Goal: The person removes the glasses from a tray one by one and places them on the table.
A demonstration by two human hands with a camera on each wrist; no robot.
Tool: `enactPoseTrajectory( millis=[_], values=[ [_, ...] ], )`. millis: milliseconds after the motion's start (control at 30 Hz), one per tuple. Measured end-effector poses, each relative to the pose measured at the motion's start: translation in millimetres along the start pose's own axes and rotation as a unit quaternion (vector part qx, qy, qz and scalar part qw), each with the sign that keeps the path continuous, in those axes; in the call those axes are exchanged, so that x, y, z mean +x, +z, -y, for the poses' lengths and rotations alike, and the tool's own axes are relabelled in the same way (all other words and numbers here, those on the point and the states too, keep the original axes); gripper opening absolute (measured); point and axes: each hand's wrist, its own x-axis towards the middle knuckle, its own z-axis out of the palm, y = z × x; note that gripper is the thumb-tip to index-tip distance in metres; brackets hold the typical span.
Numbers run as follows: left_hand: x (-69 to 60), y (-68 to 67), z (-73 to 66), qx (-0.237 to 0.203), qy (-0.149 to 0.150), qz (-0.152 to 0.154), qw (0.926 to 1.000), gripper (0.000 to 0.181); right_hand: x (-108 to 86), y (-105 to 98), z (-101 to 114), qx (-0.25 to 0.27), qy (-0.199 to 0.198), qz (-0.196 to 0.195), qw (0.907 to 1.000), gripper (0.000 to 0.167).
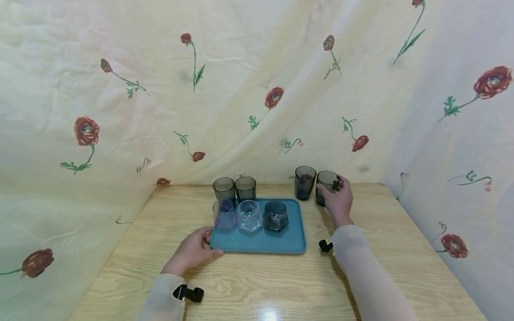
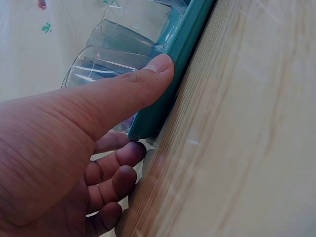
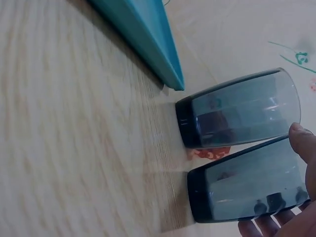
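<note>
A blue tray [image 1: 257, 245] lies on the table. My left hand [image 1: 192, 249] holds its front left corner, thumb [image 2: 143, 79] along the front edge and fingers curled at the left side. On the tray stand a faintly tinted glass [image 1: 224, 218], a clear faceted glass [image 1: 250, 218] and a dark grey faceted glass [image 1: 275, 218]. Right of the tray, my right hand [image 1: 339, 200] grips a smoky tumbler [image 3: 252, 185] between thumb and fingers. The tumbler is upright, its base at the table. Another smoky tumbler [image 1: 304, 183] stands close on its left.
Two smoky tumblers [image 1: 224, 189] stand at the tray's back left, their bases partly hidden behind the front glasses. A flowered cloth [image 1: 257, 89] hangs behind the wooden table [image 1: 257, 285]. Black straps with small devices [image 1: 194, 294] are on both wrists.
</note>
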Motion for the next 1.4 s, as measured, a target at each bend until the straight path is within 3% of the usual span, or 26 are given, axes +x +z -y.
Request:
enactPoseTrajectory(
  millis=[1000, 1167, 1400],
  values=[
    [-0.3, -0.1, 0.6, 0.011, 0.001, -0.001, 0.9999, 0.095, 22.9, 4.1, -0.4, -0.033, -0.005, 0.045, 0.9984, 0.096],
    [0.0, 0.9, 3.6, 0.009, 0.001, -0.001, 1.0, 0.097, 16.1, -1.1, 1.7, -0.032, -0.002, 0.054, 0.998, 0.1],
    [0.8, 0.6, 4.1, 0.008, 0.007, -0.003, 0.9999, 0.096, -6.2, -6.2, 14.0, -0.016, -0.04, 0.017, 0.9989, 0.092]
  ],
)
